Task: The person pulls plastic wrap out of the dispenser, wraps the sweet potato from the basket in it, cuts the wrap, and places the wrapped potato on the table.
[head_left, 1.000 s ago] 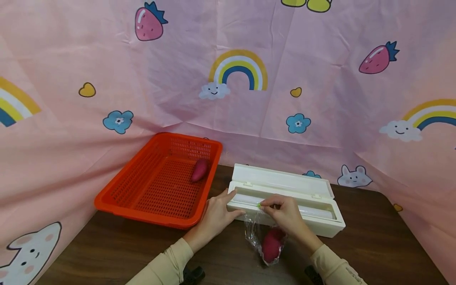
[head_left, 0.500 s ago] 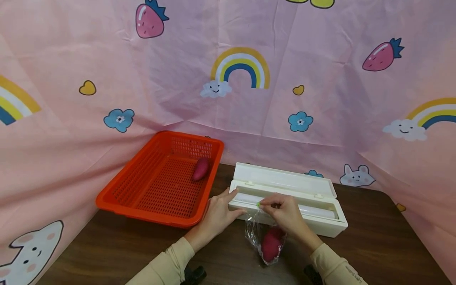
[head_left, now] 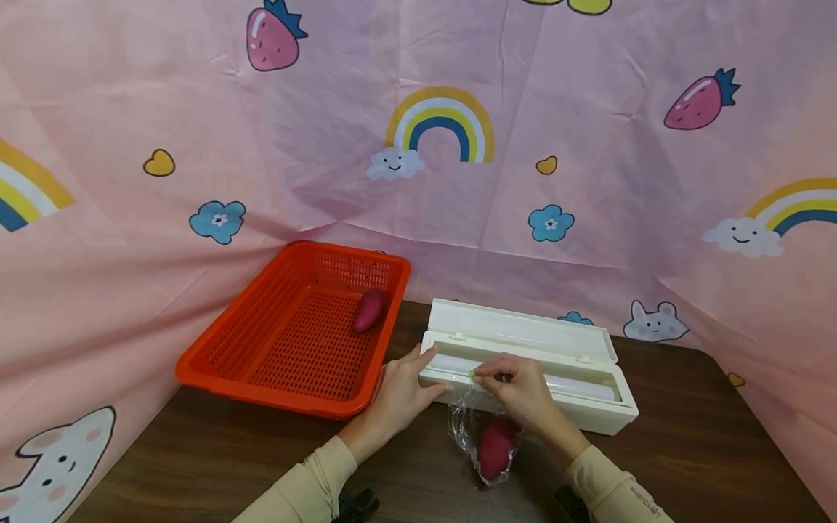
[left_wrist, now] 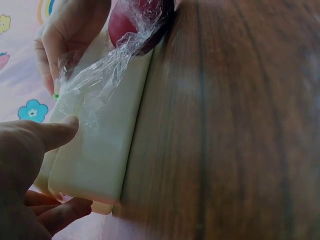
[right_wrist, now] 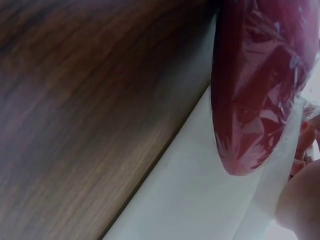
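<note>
A white cling film dispenser box (head_left: 598, 418) stands on the table with its lid raised and a film roll (head_left: 582, 388) inside. My left hand (head_left: 397, 392) grips its left end, thumb (left_wrist: 62, 132) on the front face and fingers around the end in the left wrist view. With thumb and forefinger, my right hand (head_left: 523, 392) pinches a small green slide cutter (head_left: 472, 375) on the box's front edge. Clear film (left_wrist: 102, 75) hangs down from that edge. It runs to a purple-red sweet potato (head_left: 495, 449) wrapped in film, in front of the box.
An orange-red plastic basket (head_left: 275, 401) stands to the left, close to my left hand. Another sweet potato (head_left: 370, 311) lies inside it by the right wall. The dark wooden table (head_left: 706, 436) reaches back to a pink patterned cloth (head_left: 458, 203).
My right hand and the green slide cutter have shifted very slightly left, and the wrapped sweet potato has moved a little with them. The left hand stays on the box's end.
</note>
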`<move>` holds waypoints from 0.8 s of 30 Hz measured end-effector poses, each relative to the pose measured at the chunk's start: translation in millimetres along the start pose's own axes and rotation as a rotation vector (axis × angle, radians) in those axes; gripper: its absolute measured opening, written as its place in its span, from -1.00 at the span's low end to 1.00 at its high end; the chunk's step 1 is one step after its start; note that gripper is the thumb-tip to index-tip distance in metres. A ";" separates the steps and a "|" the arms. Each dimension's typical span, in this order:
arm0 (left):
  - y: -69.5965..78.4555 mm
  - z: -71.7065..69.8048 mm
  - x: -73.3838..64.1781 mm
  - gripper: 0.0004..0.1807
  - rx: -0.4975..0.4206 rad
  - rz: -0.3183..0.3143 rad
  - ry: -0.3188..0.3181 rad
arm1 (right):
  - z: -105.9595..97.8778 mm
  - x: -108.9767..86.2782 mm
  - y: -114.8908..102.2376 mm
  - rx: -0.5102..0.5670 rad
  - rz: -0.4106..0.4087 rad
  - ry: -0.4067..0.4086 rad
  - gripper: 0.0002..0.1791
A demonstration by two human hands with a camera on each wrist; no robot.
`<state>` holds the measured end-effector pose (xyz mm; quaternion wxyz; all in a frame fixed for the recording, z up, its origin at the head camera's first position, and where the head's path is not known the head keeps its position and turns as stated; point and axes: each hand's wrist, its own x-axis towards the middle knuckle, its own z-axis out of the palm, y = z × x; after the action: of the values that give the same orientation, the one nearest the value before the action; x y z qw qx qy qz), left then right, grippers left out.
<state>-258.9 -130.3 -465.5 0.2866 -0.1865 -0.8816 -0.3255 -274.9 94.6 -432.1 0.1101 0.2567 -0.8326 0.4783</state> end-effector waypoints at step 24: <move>0.1 1.5 1.2 -0.19 0.001 -0.012 -0.017 | 3.6 1.7 2.4 -0.027 -0.097 0.013 -0.88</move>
<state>-260.3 -129.1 -465.7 0.2772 -0.1837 -0.8853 -0.3250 -277.4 92.0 -435.0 0.1419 0.2920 -0.8249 0.4628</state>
